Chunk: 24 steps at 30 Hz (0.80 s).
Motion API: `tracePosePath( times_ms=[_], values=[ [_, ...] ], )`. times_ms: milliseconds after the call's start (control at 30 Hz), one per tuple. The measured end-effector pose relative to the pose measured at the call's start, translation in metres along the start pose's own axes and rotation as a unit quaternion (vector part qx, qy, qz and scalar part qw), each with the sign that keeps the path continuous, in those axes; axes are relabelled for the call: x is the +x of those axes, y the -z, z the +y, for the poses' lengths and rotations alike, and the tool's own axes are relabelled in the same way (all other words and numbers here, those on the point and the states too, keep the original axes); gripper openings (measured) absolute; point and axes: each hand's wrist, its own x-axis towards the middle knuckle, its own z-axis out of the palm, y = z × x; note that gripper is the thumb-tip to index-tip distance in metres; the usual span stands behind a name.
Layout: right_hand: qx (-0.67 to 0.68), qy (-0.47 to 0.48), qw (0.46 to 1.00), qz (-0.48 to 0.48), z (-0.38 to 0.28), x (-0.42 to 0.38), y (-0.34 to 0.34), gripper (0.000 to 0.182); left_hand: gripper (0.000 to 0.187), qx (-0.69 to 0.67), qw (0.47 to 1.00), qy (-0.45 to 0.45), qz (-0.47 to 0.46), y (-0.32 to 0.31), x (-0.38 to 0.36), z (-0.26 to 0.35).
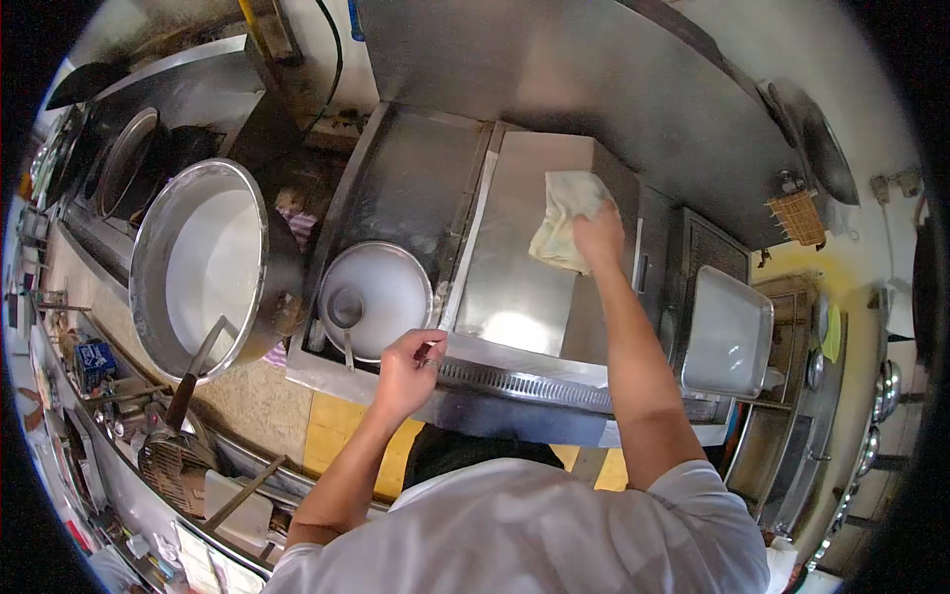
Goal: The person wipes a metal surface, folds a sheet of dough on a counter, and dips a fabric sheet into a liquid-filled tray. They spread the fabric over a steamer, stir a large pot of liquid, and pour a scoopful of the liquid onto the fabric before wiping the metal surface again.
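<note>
My right hand (600, 238) presses a folded pale yellowish cloth (566, 220) against the steel cover (515, 267) in front of me. The cloth lies bunched under the palm, toward the cover's far right part. My left hand (408, 371) is closed near the front edge of the steel counter, left of the cover. Something small and dark shows at its fingers, too small to name. Just beyond that hand is a round metal pan (391, 282) with a ladle (345, 309) resting in it.
A large pot (259, 287) of white liquid stands at left, with a long-handled utensil (186, 396) leaning on its rim. A rectangular metal tray (729, 332) sits at right. Below the pot is a wire strainer (163, 457). A wicker basket (797, 219) hangs by the wall.
</note>
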Motion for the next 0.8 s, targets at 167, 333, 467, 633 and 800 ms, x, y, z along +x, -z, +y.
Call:
tracePosePath(
  times_ms=[167, 333, 467, 633, 800],
  values=[
    [0.022, -0.006, 1.000, -0.019, -0.003, -0.003, 0.002, 0.060, 0.016, 0.012, 1.000, -0.016, -0.023, -0.006, 0.005, 0.020],
    [0.090, 0.026, 0.995, -0.039, 0.017, -0.001, 0.000, 0.063, 0.016, -0.012, 0.999, -0.029, -0.039, -0.014, -0.015, 0.043],
    [0.114, 0.177, 0.971, 0.117, 0.032, -0.065, 0.016, 0.056, 0.019, -0.010, 0.999, 0.003, -0.042, -0.027, -0.048, 0.028],
    [0.238, 0.255, 0.934, -0.076, 0.063, -0.183, 0.021, 0.050, 0.020, 0.020, 1.000, 0.002, -0.020, -0.049, -0.107, 0.029],
    [0.296, 0.339, 0.834, -0.320, 0.093, -0.281, 0.031, 0.039, 0.022, 0.032, 0.996, 0.036, 0.075, -0.083, -0.191, 0.048]
  ],
)
